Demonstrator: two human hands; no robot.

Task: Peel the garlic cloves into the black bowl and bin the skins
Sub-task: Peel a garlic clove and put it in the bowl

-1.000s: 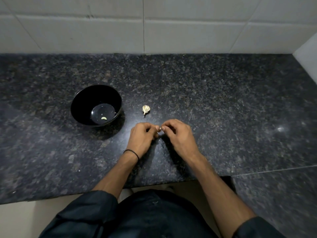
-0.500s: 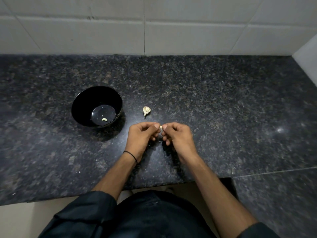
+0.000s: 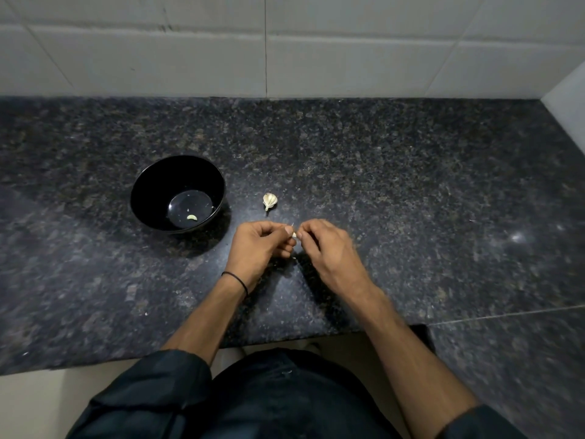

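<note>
Dark speckled granite counter – you're mid-peel. Your left hand and right hand both pinch one small pale garlic clove, just right of the glossy black bowl. Next you'll want to strip the skin, then drop the clove in. Versus half a second ago, barely anything's moved.

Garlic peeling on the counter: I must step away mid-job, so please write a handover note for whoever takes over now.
Left hand and right hand: both pinch the held clove between fingertips, over the counter.
Black bowl: left of the hands, one peeled clove inside.
Garlic piece: unpeeled, on the counter beyond the hands.
Done: one clove peeled.
Left: finish this clove, peel the garlic piece, bin the skins; no bin in view.
</note>
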